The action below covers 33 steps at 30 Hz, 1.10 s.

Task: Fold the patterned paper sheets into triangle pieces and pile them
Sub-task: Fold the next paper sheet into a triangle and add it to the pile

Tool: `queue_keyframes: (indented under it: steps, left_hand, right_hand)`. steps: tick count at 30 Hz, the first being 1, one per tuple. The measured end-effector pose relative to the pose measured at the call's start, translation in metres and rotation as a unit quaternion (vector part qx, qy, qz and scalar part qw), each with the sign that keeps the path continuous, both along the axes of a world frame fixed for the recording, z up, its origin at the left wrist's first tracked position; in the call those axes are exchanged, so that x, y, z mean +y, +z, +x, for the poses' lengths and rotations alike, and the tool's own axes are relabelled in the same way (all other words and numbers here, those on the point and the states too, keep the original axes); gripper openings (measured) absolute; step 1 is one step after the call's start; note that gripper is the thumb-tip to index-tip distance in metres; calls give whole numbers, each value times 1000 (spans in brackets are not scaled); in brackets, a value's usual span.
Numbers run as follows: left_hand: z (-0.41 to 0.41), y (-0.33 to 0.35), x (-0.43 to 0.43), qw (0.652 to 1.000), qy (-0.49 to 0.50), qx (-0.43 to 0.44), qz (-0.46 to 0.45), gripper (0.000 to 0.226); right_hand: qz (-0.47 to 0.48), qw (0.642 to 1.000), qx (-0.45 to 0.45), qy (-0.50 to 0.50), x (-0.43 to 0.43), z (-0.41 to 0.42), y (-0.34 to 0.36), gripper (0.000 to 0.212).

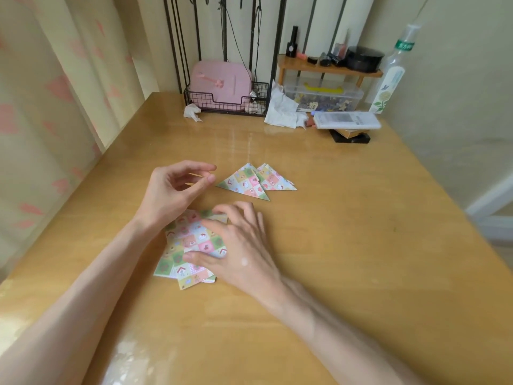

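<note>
Down on the shiny wooden table (347, 245), a small stack of patterned paper sheets (185, 241) lies near the person. The right hand (238, 245) rests on top of this stack. Its fingers are spread out and mostly straight, with the thumb and fingertips pressing on the top sheet. The left hand (177, 187) hangs just above the table, a little past the stack. Its fingers are loosely curled and its thumb and first finger are close together, but it holds nothing. Just beside that hand, farther back, lie the folded triangle pieces (247, 182), one partly on top of the others. At the far edge sit a pink box (220, 81) in a black wire basket (230, 108), a crumpled tissue (191, 112) and a clear bottle (391, 76).
</note>
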<state>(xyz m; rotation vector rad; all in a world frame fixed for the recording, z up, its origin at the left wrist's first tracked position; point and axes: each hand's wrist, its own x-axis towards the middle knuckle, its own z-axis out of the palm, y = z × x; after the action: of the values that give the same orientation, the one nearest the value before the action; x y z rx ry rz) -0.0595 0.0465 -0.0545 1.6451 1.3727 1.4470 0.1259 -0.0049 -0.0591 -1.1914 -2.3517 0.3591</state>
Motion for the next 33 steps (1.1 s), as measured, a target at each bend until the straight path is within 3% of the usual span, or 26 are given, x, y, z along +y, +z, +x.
queue_keyframes:
  steps: [9, 16, 22, 26, 29, 33]
  left_hand:
    - [1, 0, 0, 1000, -2, 5, -1, 19]
    - [-1, 3, -2, 1000, 5, 0, 2, 18]
    - [0, 2, -2, 1000, 3, -1, -1, 17]
    - [0, 2, -2, 1000, 5, -4, -3, 16]
    - [-1, 2, -2, 1000, 7, -5, -5, 16]
    - [-1, 3, -2, 1000, 4, -6, -8, 17]
  right_hand:
    - [48, 998, -33, 11, -3, -3, -1, 48]
    - [8, 998, 52, 40, -7, -2, -2, 28]
    - [23, 996, 72, 54, -6, 0, -5, 19]
    - [42, 997, 35, -46, -6, 2, 1, 45]
    - [2, 995, -24, -96, -7, 7, 2, 66]
    - [-76, 993, -16, -92, -6, 8, 0, 62]
